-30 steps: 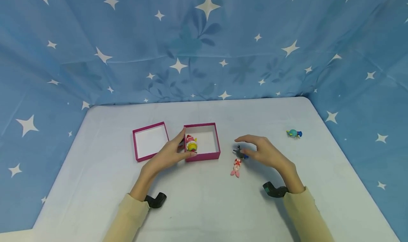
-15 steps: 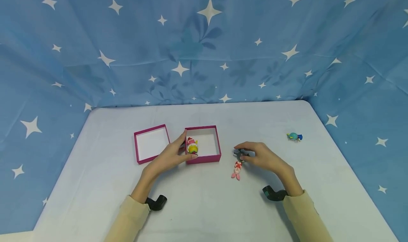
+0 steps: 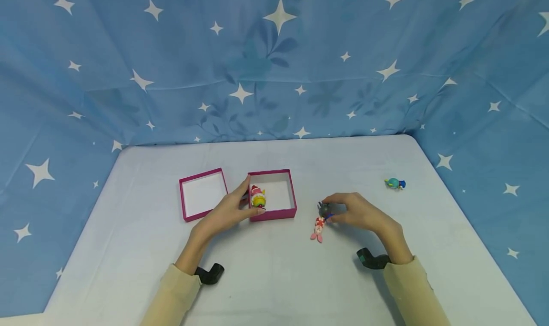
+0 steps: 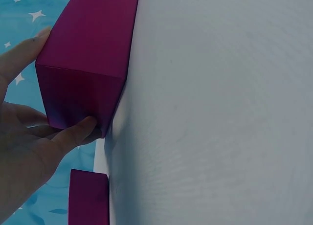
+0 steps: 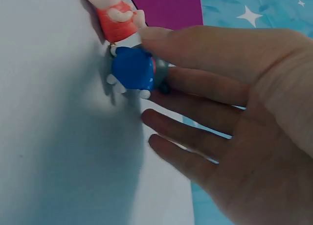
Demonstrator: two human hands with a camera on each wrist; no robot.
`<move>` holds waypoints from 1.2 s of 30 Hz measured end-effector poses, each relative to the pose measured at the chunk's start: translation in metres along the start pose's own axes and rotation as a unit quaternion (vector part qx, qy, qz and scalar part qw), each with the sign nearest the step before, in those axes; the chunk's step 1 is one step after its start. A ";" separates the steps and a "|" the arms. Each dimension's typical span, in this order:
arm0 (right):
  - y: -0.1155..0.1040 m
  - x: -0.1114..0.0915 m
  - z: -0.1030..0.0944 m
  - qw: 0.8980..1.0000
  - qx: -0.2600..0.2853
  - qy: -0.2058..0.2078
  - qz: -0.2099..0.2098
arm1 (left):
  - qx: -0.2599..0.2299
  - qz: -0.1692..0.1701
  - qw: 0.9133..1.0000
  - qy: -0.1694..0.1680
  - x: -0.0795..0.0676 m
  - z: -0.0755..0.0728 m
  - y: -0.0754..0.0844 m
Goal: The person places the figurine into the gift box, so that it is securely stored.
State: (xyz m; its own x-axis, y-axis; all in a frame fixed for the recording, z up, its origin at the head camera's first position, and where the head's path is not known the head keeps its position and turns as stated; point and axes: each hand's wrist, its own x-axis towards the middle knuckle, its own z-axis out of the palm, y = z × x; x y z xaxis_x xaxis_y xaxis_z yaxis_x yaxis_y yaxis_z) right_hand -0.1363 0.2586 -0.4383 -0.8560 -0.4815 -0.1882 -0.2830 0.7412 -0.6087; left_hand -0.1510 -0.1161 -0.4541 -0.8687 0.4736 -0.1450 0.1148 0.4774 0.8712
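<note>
1. Shows, from left edge to right, a blue curtain (image 3: 257, 92) with white stars across the upper frame.
2. Shows, left of centre in the head frame, a lid (image 3: 201, 194) lying open side up on the white worktop (image 3: 274, 273), with magenta rim and white inside.
3. Grips the left end of the box (image 3: 273, 214) with the left hand (image 3: 223, 215), thumb on the near wall, fingers bent round the end.
4. Has the box open-topped at mid-frame, with a yellow figure (image 3: 258, 197) inside, along the left wall.
5. Shows, right of centre, a pink figure (image 3: 319, 228) on the worktop, ears toward the lower edge, right beside the grey figure (image 3: 324, 209); cannot tell whether touching.
6. Pinches the blue-clothed grey figure between thumb and fingers of the right hand (image 3: 358, 214), at the worktop; in the right wrist frame, shows the last two fingers spread, off the figure.
7. Shows a teal figure (image 3: 394, 183) lying well apart, right of frame.
</note>
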 end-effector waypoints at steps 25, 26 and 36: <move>-0.005 0.005 0.005 0.999 -0.038 0.005 -0.021 | 0.010 0.002 1.000 0.008 0.000 0.000 -0.001; -0.005 0.006 0.006 0.999 -0.039 0.008 -0.022 | 0.010 0.002 1.000 0.008 0.000 0.000 -0.001; -0.002 0.010 0.009 0.999 -0.035 0.020 -0.008 | 0.002 -0.001 1.000 -0.001 -0.001 0.000 0.000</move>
State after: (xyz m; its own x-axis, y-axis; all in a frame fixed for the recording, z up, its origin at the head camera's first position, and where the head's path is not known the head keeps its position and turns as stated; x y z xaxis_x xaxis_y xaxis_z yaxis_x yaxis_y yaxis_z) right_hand -0.1402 0.2476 -0.4459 -0.8674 -0.4753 -0.1472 -0.3251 0.7655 -0.5553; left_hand -0.1500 -0.1168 -0.4537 -0.8681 0.4742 -0.1467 0.1161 0.4813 0.8688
